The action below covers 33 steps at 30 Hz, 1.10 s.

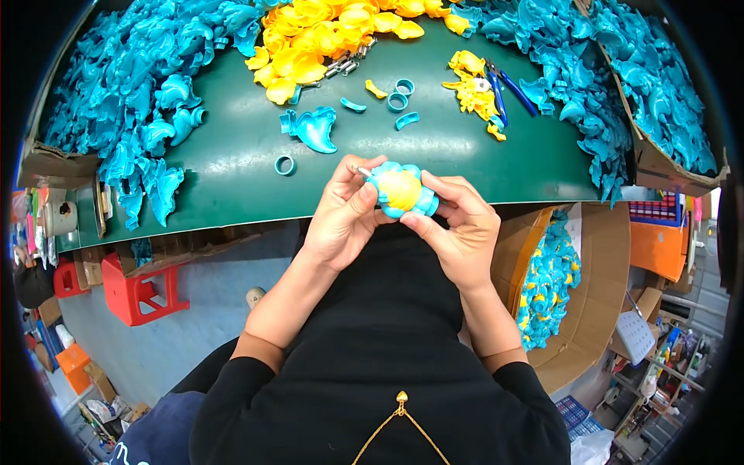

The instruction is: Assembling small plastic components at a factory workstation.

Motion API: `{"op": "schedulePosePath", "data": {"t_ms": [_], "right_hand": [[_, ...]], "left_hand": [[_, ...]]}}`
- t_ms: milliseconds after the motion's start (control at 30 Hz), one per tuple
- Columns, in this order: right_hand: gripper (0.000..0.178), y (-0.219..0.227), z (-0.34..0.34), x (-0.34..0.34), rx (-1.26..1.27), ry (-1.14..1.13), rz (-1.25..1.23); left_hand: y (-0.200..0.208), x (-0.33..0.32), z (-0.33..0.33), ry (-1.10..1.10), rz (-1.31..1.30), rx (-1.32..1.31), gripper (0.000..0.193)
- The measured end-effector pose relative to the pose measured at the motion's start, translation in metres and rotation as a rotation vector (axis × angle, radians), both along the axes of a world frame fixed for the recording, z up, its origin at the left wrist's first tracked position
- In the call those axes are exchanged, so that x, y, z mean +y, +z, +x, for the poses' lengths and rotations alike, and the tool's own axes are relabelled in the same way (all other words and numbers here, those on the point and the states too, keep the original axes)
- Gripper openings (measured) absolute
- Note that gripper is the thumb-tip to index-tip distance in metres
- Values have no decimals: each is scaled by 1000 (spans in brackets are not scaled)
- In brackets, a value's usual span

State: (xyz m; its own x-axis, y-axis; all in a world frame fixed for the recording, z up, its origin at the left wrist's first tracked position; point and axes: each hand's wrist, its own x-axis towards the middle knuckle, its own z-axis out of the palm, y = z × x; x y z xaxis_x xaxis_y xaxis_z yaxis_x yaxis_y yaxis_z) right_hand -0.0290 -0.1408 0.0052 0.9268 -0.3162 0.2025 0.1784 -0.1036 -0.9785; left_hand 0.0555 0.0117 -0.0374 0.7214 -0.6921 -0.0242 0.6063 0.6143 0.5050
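Note:
Just past the table's front edge I hold a rounded, lobed turquoise plastic toy piece with a yellow middle [401,191] in both hands. My left hand [339,213] is closed on its left side, and a small silvery metal piece [361,170], perhaps a spring, sticks out by the fingertips. Thumb and fingers of my right hand [467,232] pinch the piece from the right. Nearby on the green table [256,194] lie a curved turquoise shell [315,129], several turquoise rings [285,165] and short curved strips [407,120].
Heaps of turquoise shells [124,85] and yellow shells [325,35] cover the table's far side, with metal springs [349,60] beside them. Blue-handled pliers [500,97] lie at right. Below stands a cardboard box [601,287] of turquoise-yellow pieces [549,283]; a red stool [139,291] stands left.

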Motion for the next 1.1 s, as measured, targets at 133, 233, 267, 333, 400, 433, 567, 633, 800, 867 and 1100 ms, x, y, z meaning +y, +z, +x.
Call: {"op": "schedulePosePath", "data": {"t_ms": [133, 233, 267, 333, 400, 433, 567, 633, 800, 867, 1100], "right_hand": [[46, -1, 3, 0, -48, 0, 19], [43, -5, 0, -2, -37, 48, 53], [45, -8, 2, -5, 24, 111, 57], [55, -9, 8, -12, 174, 212, 12], [58, 5, 13, -11, 116, 194, -188], [61, 13, 16, -10, 59, 173, -384], [64, 18, 34, -36, 155, 303, -381], [59, 15, 70, -59, 167, 185, -27], [50, -26, 145, -90, 47, 22, 58], [50, -26, 147, -78, 31, 42, -91], [47, -33, 152, -59, -154, -207, -753]], "left_hand": [[3, -3, -2, 6, -14, -10, 44], [-13, -2, -3, 120, 3, -101, 45], [-20, 0, -3, 233, 18, -193, 44], [-15, 4, 4, 292, 208, -420, 42], [4, 6, 7, 330, 657, -903, 41], [7, 7, 10, 373, 745, -1187, 47], [9, -3, 5, 351, 276, -467, 53], [-3, -3, 15, 379, 232, -494, 45], [-13, -4, 19, 416, 691, -808, 30], [-10, -3, 19, 403, 681, -712, 28], [28, 10, 25, 199, 805, -1163, 11]]}}
